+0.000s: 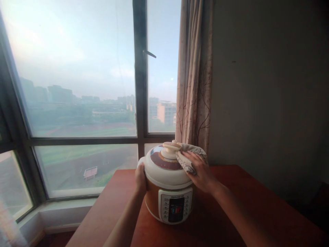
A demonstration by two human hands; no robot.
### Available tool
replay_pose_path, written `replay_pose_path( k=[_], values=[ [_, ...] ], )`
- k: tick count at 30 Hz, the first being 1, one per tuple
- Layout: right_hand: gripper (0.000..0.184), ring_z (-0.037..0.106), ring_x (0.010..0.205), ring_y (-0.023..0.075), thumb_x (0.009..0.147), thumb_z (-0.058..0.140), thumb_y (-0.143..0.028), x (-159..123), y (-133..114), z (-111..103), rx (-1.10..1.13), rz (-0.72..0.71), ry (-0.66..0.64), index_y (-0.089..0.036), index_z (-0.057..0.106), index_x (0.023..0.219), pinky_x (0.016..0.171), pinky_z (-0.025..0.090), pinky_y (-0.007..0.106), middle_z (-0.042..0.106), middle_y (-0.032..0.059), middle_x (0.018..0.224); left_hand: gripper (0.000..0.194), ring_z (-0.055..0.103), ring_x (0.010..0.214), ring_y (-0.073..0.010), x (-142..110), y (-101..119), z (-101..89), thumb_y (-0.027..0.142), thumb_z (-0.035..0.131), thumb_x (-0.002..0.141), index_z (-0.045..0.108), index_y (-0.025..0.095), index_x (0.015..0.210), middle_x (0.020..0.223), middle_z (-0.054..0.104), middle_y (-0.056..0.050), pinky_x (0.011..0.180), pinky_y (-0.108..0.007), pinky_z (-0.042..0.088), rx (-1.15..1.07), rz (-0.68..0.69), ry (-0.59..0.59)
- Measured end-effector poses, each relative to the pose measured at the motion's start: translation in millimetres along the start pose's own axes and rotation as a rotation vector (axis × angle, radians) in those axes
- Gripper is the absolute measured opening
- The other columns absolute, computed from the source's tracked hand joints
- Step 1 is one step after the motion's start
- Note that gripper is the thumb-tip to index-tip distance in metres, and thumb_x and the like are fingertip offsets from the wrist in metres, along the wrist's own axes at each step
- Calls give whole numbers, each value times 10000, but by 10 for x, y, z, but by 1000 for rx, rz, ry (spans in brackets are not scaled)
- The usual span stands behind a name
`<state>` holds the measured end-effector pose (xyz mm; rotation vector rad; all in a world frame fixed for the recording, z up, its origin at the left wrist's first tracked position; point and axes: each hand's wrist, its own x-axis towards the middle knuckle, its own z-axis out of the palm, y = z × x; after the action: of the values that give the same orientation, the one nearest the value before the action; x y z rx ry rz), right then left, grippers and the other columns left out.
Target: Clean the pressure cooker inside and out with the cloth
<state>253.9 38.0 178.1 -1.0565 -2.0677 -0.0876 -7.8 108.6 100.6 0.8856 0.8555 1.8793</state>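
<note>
A cream and brown electric pressure cooker (167,185) stands on a reddish wooden table (231,212), its control panel facing me. My left hand (140,180) grips the cooker's left side, fingers wrapped round its body. My right hand (202,171) lies on the right part of the lid and presses a patterned cloth (189,157) against it, beside the lid's knob (170,148).
A large window (77,85) with a dark frame fills the left and back, with a sill below. A patterned curtain (194,75) hangs just behind the cooker. A dark wall stands to the right. Bare tabletop lies right of the cooker.
</note>
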Motion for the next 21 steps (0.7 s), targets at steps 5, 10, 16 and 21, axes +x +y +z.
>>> replay_pose_path(
  k=[5, 10, 16, 21],
  values=[
    [652, 352, 1445, 289, 862, 512, -219, -205, -67, -37, 62, -50, 11, -258, 396, 1503, 1199, 257, 546, 475, 51, 1522, 356, 493, 664, -175, 7, -4, -8, 543, 650, 740, 625, 189, 721, 681, 611, 10, 662, -297, 437, 0, -3, 3],
    [660, 235, 1503, 276, 910, 485, -317, -485, -260, -145, 93, -105, -65, -344, 305, 1544, 1229, 225, 518, 371, -26, 1587, 360, 472, 638, -163, 26, -26, -43, 549, 658, 739, 607, 194, 709, 659, 584, 22, 638, -289, 423, 4, -8, -2],
    [724, 154, 1522, 309, 867, 525, -275, -602, -232, -30, 59, -73, -56, -332, 290, 1550, 1220, 206, 583, 278, -17, 1628, 363, 458, 633, -162, 1, 54, -20, 547, 681, 711, 606, 193, 694, 648, 574, 26, 637, -289, 421, 10, -4, -38],
    [641, 332, 1460, 279, 851, 516, -231, -261, 146, 173, 102, 48, 195, -276, 421, 1483, 1190, 295, 536, 432, 53, 1547, 332, 446, 630, -159, -22, 88, -3, 514, 686, 706, 594, 196, 677, 631, 559, 33, 636, -285, 412, 7, 4, -29]
  ],
)
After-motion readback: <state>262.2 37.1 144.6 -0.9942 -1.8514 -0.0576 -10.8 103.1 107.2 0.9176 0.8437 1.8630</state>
